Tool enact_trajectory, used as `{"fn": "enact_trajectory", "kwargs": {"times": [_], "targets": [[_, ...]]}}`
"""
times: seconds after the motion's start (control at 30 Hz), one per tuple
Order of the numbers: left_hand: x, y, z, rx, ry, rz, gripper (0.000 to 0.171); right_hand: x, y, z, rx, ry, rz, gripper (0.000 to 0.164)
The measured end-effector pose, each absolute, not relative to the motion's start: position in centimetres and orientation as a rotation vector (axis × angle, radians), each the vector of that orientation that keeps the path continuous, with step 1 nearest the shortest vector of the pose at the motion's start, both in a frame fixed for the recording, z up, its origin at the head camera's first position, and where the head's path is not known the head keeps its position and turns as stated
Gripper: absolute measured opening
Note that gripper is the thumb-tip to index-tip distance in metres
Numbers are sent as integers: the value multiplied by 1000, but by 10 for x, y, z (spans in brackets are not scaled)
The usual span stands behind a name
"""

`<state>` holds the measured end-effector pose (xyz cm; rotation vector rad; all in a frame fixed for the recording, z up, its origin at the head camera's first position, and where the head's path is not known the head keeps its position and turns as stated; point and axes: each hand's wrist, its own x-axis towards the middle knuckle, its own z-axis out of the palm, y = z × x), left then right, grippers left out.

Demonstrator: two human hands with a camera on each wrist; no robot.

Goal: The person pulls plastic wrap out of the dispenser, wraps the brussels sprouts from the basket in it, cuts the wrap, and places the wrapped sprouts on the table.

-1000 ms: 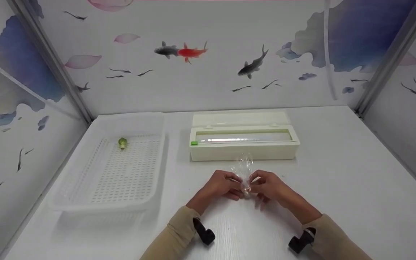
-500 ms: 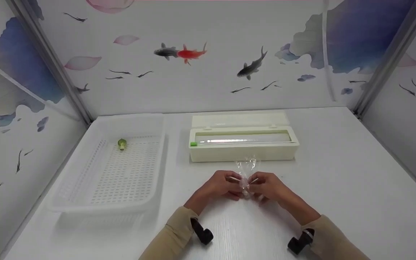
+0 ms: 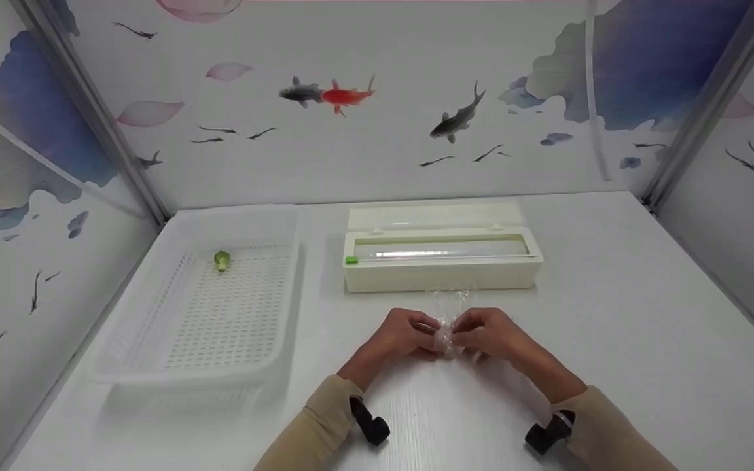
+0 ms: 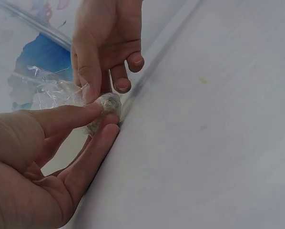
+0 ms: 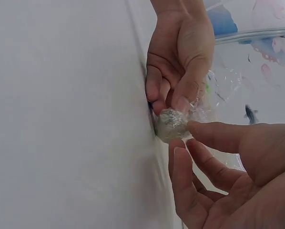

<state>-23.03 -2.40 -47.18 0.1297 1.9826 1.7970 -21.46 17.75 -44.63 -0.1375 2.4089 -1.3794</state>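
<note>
A small, roundish, pale greenish thing wrapped in cling film (image 3: 444, 339) is between both hands, low over the table; its kind is hard to tell through the film. My left hand (image 3: 406, 335) pinches it from the left with thumb and fingers. From the other side, my right hand (image 3: 489, 333) pinches the bundle near the gathered film. In the right wrist view, the wrapped lump (image 5: 171, 126) shows tight, wrinkled film around it. Loose film (image 4: 54, 90) fans out beyond the fingers in the left wrist view.
Behind the hands stands a cream cling film dispenser (image 3: 442, 277), lid raised, with a clear roll inside and a green slider (image 3: 351, 260). A white perforated basket (image 3: 288, 307) at the left holds a small green vegetable (image 3: 222, 260). Printed panels enclose the table.
Both hands stay nearly in place while the fingers shift slightly on the bundle. The loose film above them changes shape and looks more spread out now.
</note>
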Motion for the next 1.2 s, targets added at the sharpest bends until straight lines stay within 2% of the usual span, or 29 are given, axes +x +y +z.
{"fn": "enact_trajectory", "kwargs": {"times": [0.67, 0.97, 1.2], "targets": [[-228, -24, -466, 115, 2113, 1701, 23, -216, 190, -435, -295, 2344, -1413, 24], [-227, -22, -463, 60, 2102, 1713, 21, -216, 186, -438, -282, 2392, -1331, 18], [-228, -28, -463, 194, 2183, 1583, 18, -216, 185, -443, -227, 2400, -1307, 15]]}}
